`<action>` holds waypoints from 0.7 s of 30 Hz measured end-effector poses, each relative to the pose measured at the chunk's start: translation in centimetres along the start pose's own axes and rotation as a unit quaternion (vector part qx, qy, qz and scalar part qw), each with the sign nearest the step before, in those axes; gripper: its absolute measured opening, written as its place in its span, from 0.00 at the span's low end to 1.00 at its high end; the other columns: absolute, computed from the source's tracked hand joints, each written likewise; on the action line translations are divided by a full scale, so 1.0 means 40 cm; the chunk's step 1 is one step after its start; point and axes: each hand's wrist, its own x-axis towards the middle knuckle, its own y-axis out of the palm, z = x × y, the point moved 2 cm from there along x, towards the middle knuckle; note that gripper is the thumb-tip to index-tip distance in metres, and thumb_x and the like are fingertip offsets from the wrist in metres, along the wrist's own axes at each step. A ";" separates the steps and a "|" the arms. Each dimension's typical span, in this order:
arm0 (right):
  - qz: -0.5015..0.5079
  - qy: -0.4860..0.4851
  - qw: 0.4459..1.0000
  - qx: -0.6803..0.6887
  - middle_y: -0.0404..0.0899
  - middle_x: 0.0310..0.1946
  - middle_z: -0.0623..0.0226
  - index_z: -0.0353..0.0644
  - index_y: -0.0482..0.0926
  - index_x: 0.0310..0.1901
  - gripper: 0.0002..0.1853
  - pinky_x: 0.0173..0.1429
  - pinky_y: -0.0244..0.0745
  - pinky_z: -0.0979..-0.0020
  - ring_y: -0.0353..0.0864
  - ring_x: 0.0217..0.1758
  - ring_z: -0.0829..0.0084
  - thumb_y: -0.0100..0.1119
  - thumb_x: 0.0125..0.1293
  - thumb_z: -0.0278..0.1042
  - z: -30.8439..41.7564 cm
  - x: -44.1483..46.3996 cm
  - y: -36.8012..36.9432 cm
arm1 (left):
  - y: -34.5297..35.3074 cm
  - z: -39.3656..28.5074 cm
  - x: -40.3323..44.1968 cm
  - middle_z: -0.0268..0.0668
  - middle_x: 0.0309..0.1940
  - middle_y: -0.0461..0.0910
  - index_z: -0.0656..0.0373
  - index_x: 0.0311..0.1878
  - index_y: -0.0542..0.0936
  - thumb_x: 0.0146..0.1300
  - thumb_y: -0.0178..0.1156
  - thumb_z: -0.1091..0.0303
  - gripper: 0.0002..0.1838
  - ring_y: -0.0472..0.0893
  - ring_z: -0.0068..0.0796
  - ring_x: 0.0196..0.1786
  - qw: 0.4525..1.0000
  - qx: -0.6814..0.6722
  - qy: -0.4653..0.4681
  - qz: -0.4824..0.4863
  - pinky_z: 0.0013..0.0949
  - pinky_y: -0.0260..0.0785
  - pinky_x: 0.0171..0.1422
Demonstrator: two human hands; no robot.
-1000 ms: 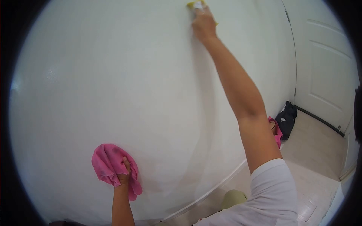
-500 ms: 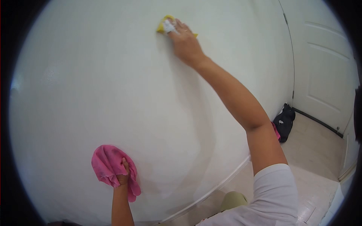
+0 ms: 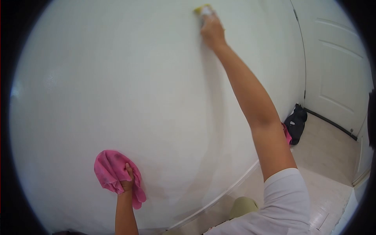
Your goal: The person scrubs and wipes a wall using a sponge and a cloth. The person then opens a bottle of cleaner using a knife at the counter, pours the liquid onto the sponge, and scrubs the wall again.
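Observation:
At the lower left, my left hand (image 3: 127,181) is closed around a pink cloth (image 3: 111,168) marked with dark smudges. The cloth hangs over and around the fingers, in front of the white wall (image 3: 117,98). High up, my right hand (image 3: 213,32) grips a yellow and white cloth or sponge (image 3: 203,9) and presses it to the wall; motion blurs it, so its exact kind is unclear. My right arm is stretched out, and its shadow falls down the wall.
A white panelled door (image 3: 340,66) stands on the right. By the wall's corner, a black bag (image 3: 296,124) lies on the pale tiled floor (image 3: 325,156), with a bit of pink fabric (image 3: 287,135) beside it. A white baseboard (image 3: 219,200) runs along the wall's foot.
My right hand has moved up and to the right along the wall with the yellow and white thing. My left hand and the pink cloth have hardly moved.

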 end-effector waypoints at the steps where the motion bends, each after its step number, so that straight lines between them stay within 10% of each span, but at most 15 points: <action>1: 0.006 0.080 0.997 0.004 0.74 0.48 0.44 0.32 0.77 0.42 0.15 0.62 0.62 0.54 0.69 0.57 0.49 0.44 0.53 0.21 -0.009 0.026 0.001 | -0.001 -0.002 -0.001 0.44 0.62 0.64 0.60 0.64 0.62 0.62 0.52 0.54 0.30 0.60 0.43 0.66 1.000 -0.006 0.002 0.009 0.39 0.49 0.70; 3: 0.096 0.168 0.981 -0.031 0.62 0.63 0.50 0.40 0.68 0.60 0.26 0.63 0.65 0.53 0.65 0.62 0.53 0.45 0.56 0.17 0.159 0.070 -0.032 | -0.002 -0.007 0.000 0.44 0.63 0.62 0.60 0.64 0.61 0.62 0.52 0.54 0.31 0.59 0.43 0.67 1.000 -0.013 0.004 0.018 0.39 0.47 0.70; 5: -0.013 -0.058 0.996 0.072 0.73 0.48 0.42 0.32 0.77 0.41 0.15 0.63 0.60 0.53 0.70 0.57 0.49 0.46 0.50 0.22 0.238 0.053 0.156 | -0.007 -0.007 -0.003 0.44 0.64 0.61 0.60 0.65 0.60 0.62 0.52 0.54 0.31 0.57 0.44 0.68 1.000 -0.007 0.001 0.014 0.40 0.46 0.71; 11: 0.012 -0.241 0.921 0.304 0.72 0.52 0.43 0.31 0.78 0.44 0.16 0.67 0.59 0.55 0.73 0.54 0.55 0.48 0.55 0.27 0.767 -0.189 0.112 | -0.021 -0.020 -0.005 0.44 0.66 0.57 0.60 0.67 0.58 0.62 0.52 0.53 0.33 0.54 0.44 0.70 0.991 0.092 0.045 -0.090 0.41 0.42 0.73; 14: 0.068 -0.288 0.953 0.060 0.73 0.53 0.51 0.38 0.80 0.41 0.14 0.67 0.57 0.54 0.72 0.55 0.59 0.48 0.54 0.27 0.621 -0.099 0.150 | -0.016 -0.017 -0.007 0.44 0.67 0.57 0.59 0.67 0.57 0.62 0.51 0.53 0.34 0.53 0.44 0.70 1.000 0.024 0.008 -0.016 0.40 0.42 0.73; 19: -0.083 -0.085 0.992 0.046 0.76 0.41 0.52 0.37 0.77 0.40 0.15 0.67 0.54 0.52 0.67 0.59 0.54 0.47 0.50 0.22 0.062 0.027 0.089 | -0.036 -0.035 -0.001 0.44 0.67 0.55 0.58 0.68 0.56 0.62 0.51 0.52 0.34 0.53 0.44 0.70 1.000 0.022 -0.002 -0.012 0.39 0.42 0.73; 21: 0.045 0.088 0.988 0.115 0.64 0.61 0.52 0.43 0.72 0.56 0.25 0.62 0.65 0.51 0.67 0.59 0.56 0.46 0.55 0.16 0.019 0.021 0.012 | -0.049 -0.046 0.000 0.44 0.68 0.54 0.58 0.68 0.55 0.62 0.51 0.51 0.35 0.52 0.43 0.70 0.999 -0.006 -0.031 -0.008 0.39 0.42 0.73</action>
